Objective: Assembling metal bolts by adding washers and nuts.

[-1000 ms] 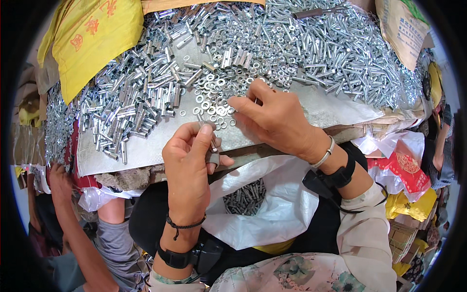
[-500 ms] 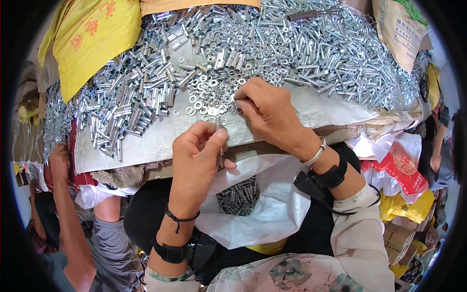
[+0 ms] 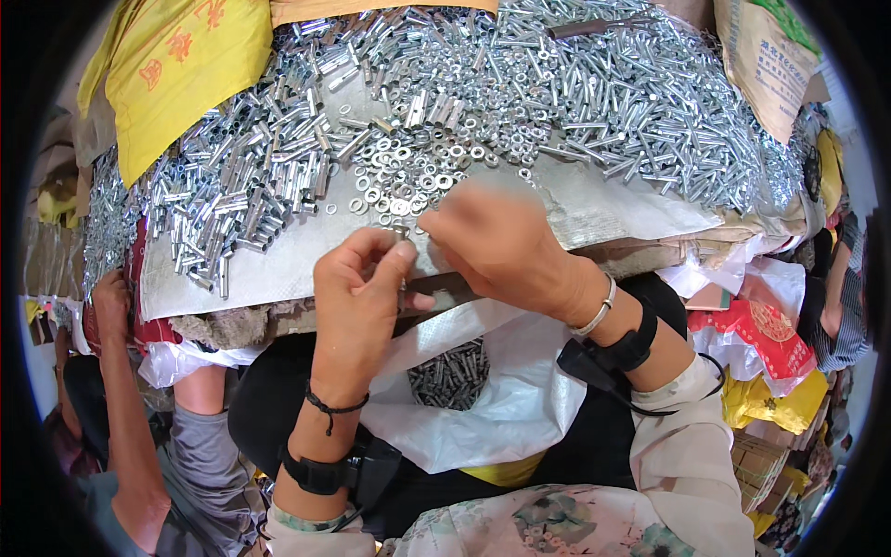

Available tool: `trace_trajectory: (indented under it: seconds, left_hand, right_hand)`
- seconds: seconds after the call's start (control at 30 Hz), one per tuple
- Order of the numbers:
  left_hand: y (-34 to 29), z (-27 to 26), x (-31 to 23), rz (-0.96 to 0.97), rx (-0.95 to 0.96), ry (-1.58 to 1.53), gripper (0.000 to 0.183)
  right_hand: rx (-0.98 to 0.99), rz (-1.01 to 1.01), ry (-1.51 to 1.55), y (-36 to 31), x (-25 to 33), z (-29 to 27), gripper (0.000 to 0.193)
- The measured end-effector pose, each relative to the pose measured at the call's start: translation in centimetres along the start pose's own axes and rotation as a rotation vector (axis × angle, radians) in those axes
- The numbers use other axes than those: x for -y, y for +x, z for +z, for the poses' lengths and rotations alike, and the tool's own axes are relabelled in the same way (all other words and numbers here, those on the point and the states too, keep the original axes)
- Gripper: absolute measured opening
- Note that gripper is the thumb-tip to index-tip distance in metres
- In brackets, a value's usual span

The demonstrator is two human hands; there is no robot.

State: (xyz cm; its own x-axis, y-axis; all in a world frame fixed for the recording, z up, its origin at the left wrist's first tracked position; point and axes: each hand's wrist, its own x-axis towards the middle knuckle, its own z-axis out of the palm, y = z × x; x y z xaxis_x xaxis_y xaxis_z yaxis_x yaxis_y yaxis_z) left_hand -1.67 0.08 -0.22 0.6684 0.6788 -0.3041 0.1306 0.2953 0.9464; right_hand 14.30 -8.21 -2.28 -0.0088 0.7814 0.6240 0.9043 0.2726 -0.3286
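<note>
My left hand (image 3: 360, 288) pinches a thin metal bolt (image 3: 402, 299) upright between thumb and fingers, just off the table's front edge. A washer-like metal ring (image 3: 401, 229) shows at the bolt's upper end. Close to its right, my right hand (image 3: 501, 237) is closed with fingers pinched together, partly blurred; whatever is in its fingertips cannot be made out. Loose washers (image 3: 399, 206) lie on the pale sheet right beyond both hands. Below them, a white sack (image 3: 520, 390) in my lap holds a heap of dark bolt-like pieces (image 3: 452, 376).
Metal sleeves (image 3: 251, 200) are heaped at left, nuts (image 3: 520, 139) in the middle and bolts or pins (image 3: 668, 121) at right. A dark-handled tool (image 3: 585, 28) lies far back. A yellow sack (image 3: 190, 74) hangs at left. Another person's arm (image 3: 125, 408) rests at the left edge.
My right hand has moved left and slightly nearer, from the washers to the top of the bolt. My left hand has shifted slightly left, still holding the bolt.
</note>
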Motion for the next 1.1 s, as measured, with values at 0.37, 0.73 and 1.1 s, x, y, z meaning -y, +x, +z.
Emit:
trace_trajectory:
  seconds: [0.37, 0.73, 1.1]
  left_hand:
    - [0.1, 0.0, -0.2, 0.012, 0.004, 0.056, 0.012]
    - [0.5, 1.9, 0.6, 0.031, 0.072, 0.042, 0.012]
    - [0.8, 2.2, 0.3, 0.04, 0.055, 0.078, 0.015]
  right_hand:
    - [-0.04, 0.234, 0.075, 0.7, 0.4, 1.6, 0.008]
    - [-0.137, 0.249, 0.14, -0.9, 0.0, 0.3, 0.018]
    - [0.063, 0.316, -0.47, -2.8, -2.8, -4.9, 0.018]
